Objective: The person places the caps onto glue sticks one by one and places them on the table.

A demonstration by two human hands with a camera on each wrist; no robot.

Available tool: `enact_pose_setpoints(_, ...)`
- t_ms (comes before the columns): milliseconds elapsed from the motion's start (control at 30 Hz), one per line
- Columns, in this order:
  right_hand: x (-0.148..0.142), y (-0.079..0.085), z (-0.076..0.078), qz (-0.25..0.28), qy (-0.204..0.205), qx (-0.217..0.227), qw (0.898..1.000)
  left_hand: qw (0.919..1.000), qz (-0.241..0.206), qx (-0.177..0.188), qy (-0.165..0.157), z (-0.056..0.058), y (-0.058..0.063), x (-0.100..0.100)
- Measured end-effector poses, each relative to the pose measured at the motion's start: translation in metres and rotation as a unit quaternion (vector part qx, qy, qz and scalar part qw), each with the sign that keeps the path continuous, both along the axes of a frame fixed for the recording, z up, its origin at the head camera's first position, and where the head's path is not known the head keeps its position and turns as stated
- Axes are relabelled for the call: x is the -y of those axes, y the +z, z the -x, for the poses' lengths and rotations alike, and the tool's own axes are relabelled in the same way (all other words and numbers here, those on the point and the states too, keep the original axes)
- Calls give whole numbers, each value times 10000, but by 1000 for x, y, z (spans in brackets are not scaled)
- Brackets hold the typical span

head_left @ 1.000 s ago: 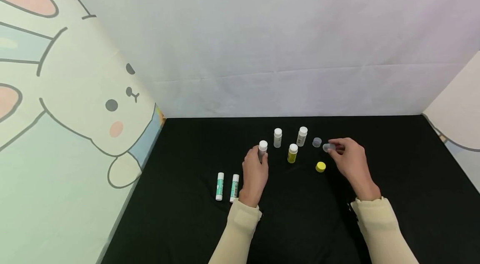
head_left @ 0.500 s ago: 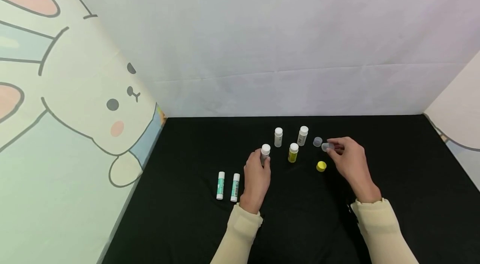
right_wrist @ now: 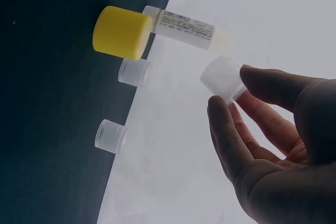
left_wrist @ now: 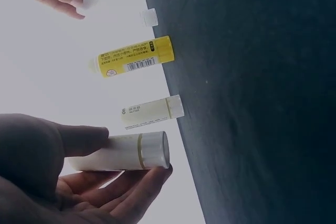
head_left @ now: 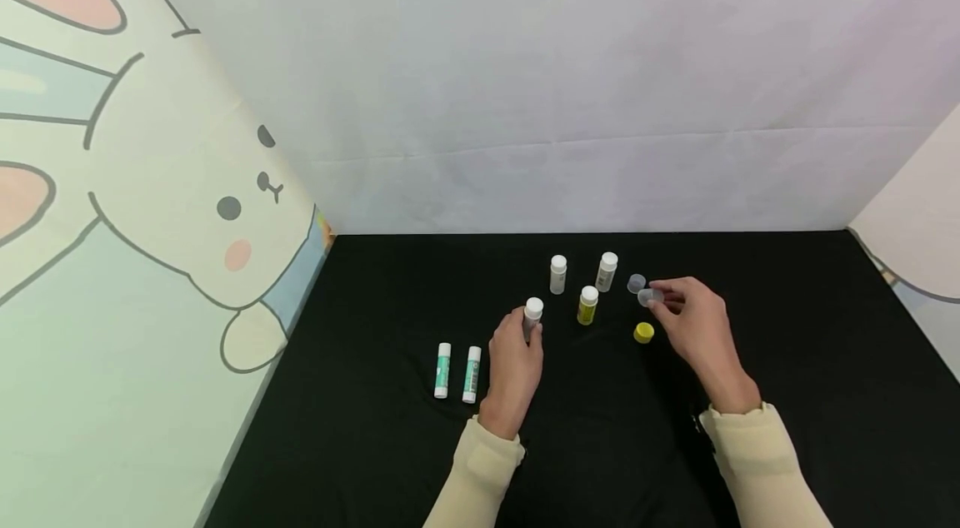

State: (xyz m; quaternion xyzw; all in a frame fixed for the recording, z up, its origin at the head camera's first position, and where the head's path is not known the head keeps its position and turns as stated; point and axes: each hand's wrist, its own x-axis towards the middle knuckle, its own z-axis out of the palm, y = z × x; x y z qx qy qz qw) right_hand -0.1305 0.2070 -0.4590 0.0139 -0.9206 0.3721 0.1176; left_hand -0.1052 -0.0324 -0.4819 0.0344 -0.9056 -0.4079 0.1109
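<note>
My left hand [head_left: 516,374] holds a white glue stick [head_left: 533,310] upright between thumb and fingers; in the left wrist view, the clear base of this glue stick [left_wrist: 153,150] points towards the dark table. My right hand [head_left: 693,328] pinches a translucent cap [right_wrist: 223,80] by its rim, in the air above the table. Between the hands stand a yellow-labelled glue stick [head_left: 587,307] and two white glue sticks, one at the left [head_left: 558,275] and one at the right [head_left: 607,272]. A yellow cap [head_left: 643,333] lies close to my right hand.
Two teal-labelled glue sticks, one [head_left: 442,371] left of the other [head_left: 472,375], stand beside my left wrist. Two loose translucent caps, the nearer [right_wrist: 135,72] and the farther [right_wrist: 110,136], sit on the black table [head_left: 360,461]. A pale cloth wall [head_left: 562,78] rises behind.
My left hand has drawn the glue stick slightly towards me and to the right. The right hand has shifted a little left with the cap.
</note>
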Motion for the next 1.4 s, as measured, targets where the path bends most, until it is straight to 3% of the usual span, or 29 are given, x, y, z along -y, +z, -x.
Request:
enact_pose_setpoints(267, 10, 8, -7, 40, 73, -211, 9997, 9999, 29, 25, -113, -6, -5, 3)
enact_pose_setpoints(633, 19, 19, -11, 143, 577, -216, 9980, 9996, 127, -28, -241, -12, -5, 4)
enact_pose_setpoints(1400, 47, 19, -18, 453, 1221, -420, 9906, 9987, 220, -12, -467, -23, -4, 0)
